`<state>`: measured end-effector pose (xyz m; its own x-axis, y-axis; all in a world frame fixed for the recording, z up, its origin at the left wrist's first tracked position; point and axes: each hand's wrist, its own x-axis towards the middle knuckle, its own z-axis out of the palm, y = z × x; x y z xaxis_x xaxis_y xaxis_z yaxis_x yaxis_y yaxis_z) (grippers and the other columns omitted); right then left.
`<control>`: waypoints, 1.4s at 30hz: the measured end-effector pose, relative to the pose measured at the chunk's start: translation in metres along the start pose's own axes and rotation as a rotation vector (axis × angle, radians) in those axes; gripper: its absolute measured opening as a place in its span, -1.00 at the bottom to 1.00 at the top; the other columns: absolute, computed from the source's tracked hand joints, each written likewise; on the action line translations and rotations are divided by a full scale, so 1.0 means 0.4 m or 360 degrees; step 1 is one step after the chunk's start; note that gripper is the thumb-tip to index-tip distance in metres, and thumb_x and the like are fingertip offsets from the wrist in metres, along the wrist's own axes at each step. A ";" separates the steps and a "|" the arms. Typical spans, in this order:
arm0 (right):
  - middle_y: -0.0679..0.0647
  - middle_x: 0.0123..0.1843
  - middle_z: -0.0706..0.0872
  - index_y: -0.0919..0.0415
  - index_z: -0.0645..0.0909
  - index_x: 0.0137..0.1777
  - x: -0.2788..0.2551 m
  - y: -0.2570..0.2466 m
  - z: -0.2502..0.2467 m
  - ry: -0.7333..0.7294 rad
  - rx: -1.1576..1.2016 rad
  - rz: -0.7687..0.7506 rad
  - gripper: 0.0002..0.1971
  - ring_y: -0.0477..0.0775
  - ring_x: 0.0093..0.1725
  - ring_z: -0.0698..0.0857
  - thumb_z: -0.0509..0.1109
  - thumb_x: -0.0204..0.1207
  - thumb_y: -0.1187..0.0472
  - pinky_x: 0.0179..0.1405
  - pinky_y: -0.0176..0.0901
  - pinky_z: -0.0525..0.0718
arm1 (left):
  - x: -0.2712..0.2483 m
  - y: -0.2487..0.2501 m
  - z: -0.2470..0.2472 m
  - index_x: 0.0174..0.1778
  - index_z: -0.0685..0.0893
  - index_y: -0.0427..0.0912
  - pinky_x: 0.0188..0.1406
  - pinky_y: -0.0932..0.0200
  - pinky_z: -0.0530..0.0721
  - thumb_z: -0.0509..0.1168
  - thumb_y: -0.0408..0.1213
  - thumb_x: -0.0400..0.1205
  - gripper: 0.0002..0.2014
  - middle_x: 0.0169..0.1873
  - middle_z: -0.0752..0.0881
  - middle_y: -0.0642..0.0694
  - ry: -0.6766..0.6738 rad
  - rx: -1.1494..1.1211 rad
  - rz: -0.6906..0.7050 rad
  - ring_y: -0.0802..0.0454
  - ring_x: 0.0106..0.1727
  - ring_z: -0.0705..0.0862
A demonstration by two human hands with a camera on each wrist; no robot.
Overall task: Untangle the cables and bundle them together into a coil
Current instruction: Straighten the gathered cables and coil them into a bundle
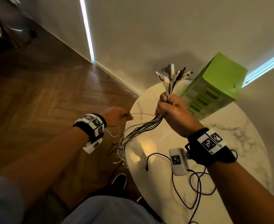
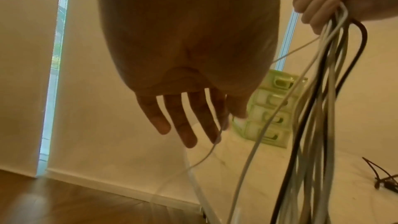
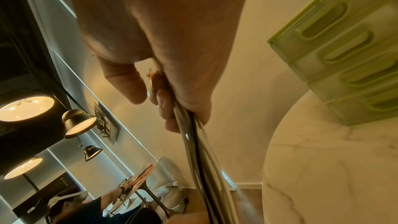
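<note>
My right hand (image 1: 168, 107) is raised over the table and grips a thick bundle of white, grey and black cables (image 1: 142, 126). Their plug ends (image 1: 173, 73) fan out above the fist, and the long tails hang over the table's left edge towards the floor. In the right wrist view the right hand (image 3: 163, 94) has its fingers wrapped round the bundle (image 3: 200, 151). My left hand (image 1: 125, 116), left of the table, pinches one thin white cable (image 1: 142, 113) that runs from the bundle. The left wrist view shows the left hand (image 2: 226, 122) with this cable (image 2: 206, 154) between thumb and forefinger, the other fingers straight.
A round white marble table (image 1: 230, 135) stands against the wall. On its far side sits a green drawer box (image 1: 214, 83). A dark cable (image 1: 197, 183) lies looped on the table near my right wrist. The wooden floor (image 1: 52, 94) lies to the left.
</note>
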<state>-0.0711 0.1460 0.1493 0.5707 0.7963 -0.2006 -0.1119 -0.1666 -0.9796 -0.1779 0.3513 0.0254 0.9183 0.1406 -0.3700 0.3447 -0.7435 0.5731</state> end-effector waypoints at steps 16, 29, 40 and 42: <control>-0.22 -0.38 0.58 0.09 0.49 -0.19 0.070 0.008 0.119 -0.0361 -0.0382 -0.0112 -0.72 -0.16 -0.30 0.55 0.22 0.50 0.52 -0.21 -0.14 0.57 | -0.097 0.184 -0.136 0.58 0.50 -0.07 0.58 -0.12 0.50 0.18 0.10 0.76 -0.49 0.47 0.62 -0.03 0.0172 -0.1454 0.0592 0.08 0.56 0.52; 0.32 0.19 0.72 0.31 0.55 0.38 0.176 0.205 0.169 -0.0387 -0.1512 -0.0201 -0.45 0.29 0.16 0.73 0.30 0.68 -0.18 0.11 0.15 0.72 | -0.136 0.178 -0.228 -0.13 0.57 -0.21 -0.05 0.15 0.73 -0.06 -0.08 0.87 -0.57 -0.27 0.67 -0.16 -0.0088 -0.0985 0.0567 -0.11 -0.17 0.70; 0.01 0.57 0.54 0.11 0.44 0.60 0.122 0.212 0.093 -0.0675 -0.1389 0.0000 -0.28 0.00 0.48 0.52 0.59 0.49 -0.08 0.49 -0.13 0.47 | -0.093 0.232 -0.186 -0.24 0.36 -0.03 -0.23 0.20 0.57 -0.05 -0.04 0.87 -0.64 -0.45 0.36 0.11 -0.0113 -0.1383 0.0484 0.13 -0.40 0.36; -0.07 0.60 0.47 0.07 0.36 0.65 0.083 0.218 0.044 -0.0541 -0.1269 0.0014 -0.20 -0.06 0.50 0.46 0.62 0.47 -0.05 0.47 -0.19 0.43 | -0.073 0.264 -0.170 -0.23 0.36 -0.05 -0.25 0.19 0.53 -0.04 -0.02 0.87 -0.64 -0.44 0.35 0.11 -0.0170 -0.1353 0.0524 0.13 -0.40 0.34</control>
<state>-0.0761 0.1681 0.0571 0.2841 0.9024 -0.3240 0.5612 -0.4305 -0.7069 -0.1552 0.3133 0.1464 0.9872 -0.0860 -0.1340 0.1347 0.0019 0.9909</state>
